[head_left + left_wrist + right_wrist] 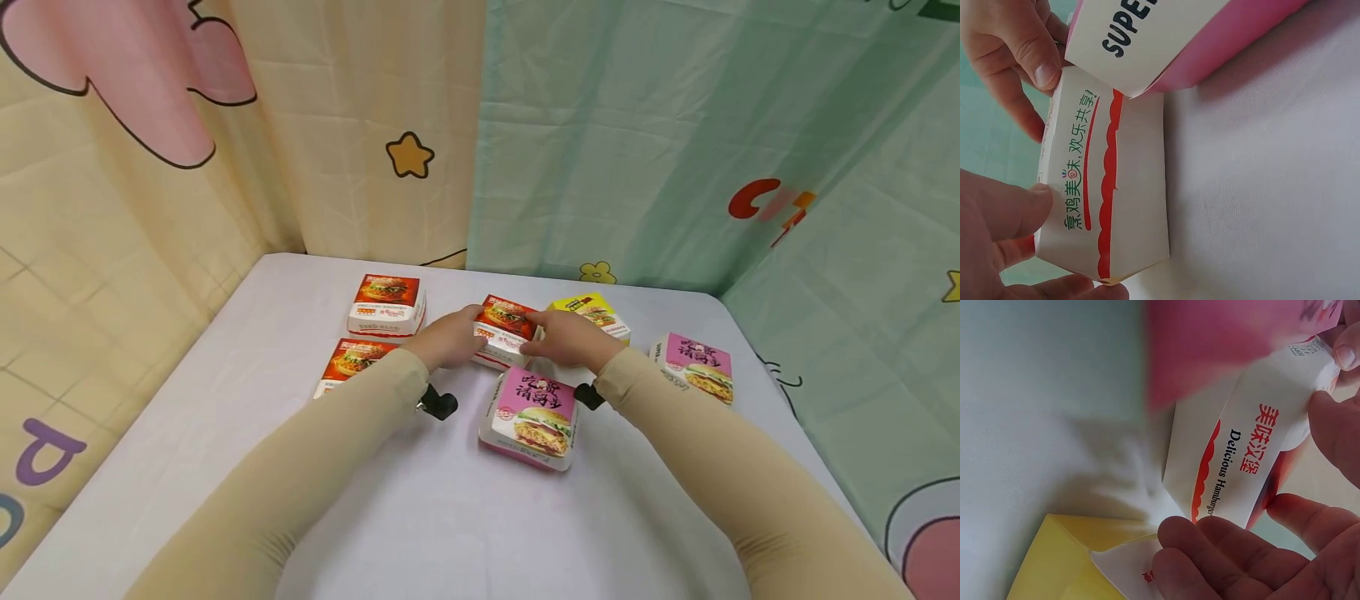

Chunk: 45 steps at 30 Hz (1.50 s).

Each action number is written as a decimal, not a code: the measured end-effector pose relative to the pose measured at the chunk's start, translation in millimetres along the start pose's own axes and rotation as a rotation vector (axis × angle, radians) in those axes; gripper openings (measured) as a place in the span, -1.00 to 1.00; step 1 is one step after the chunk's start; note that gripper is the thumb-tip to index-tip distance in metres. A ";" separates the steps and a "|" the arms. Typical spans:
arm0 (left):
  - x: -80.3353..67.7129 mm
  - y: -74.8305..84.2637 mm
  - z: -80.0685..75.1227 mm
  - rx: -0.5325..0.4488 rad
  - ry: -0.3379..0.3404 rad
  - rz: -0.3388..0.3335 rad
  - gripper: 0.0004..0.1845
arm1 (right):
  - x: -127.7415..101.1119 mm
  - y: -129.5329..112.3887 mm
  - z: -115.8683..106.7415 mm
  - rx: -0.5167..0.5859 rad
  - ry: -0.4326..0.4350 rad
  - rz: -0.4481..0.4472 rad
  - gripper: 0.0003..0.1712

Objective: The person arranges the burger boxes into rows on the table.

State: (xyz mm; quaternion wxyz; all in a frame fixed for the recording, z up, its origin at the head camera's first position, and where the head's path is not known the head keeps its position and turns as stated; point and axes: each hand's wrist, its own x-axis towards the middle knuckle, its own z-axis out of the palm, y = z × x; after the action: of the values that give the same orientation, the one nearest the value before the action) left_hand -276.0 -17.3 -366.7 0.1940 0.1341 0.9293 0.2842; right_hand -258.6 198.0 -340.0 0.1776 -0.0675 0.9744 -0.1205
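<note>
A red-and-white burger box (504, 335) sits between the two hands near the table's back, food picture facing up. The left hand (447, 337) grips its left side, with the thumb (1025, 209) on the near face and fingers around the end. From the right, the right hand (573, 340) holds the same box; its thumb (1329, 422) touches the near face and its index finger reaches the top edge. Directly in front lies a pink-and-white burger box (531, 417), close to the held box. A yellow burger box (600, 312), partly hidden, is just behind the right hand.
Two more red-and-white boxes stand at the left: one farther back (386, 307), one nearer (351, 360) and partly covered by the left arm. Another pink box (697, 367) stands right of the right forearm. Printed curtains (600, 150) border the white table (480, 533).
</note>
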 end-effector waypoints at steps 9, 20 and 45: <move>-0.6 0.5 6.8 -0.070 0.063 -0.057 -0.28 | 6.9 -0.8 -2.5 -0.026 -0.047 -0.003 -0.08; -4.8 -2.5 8.8 -0.109 0.133 -0.084 -0.35 | 20.1 -4.8 -1.1 -0.040 -0.062 -0.031 -0.11; 2.4 -12.5 3.2 -0.229 0.190 -0.181 -0.35 | 43.4 -24.1 -4.1 -0.051 -0.097 -0.034 -0.14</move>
State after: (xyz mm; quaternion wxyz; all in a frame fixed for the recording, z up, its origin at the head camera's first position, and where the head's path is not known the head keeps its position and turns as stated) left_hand -278.4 -25.0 -377.1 0.1439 -0.0005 0.9133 0.3811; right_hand -298.2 168.2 -344.4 0.2206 -0.0945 0.9661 -0.0952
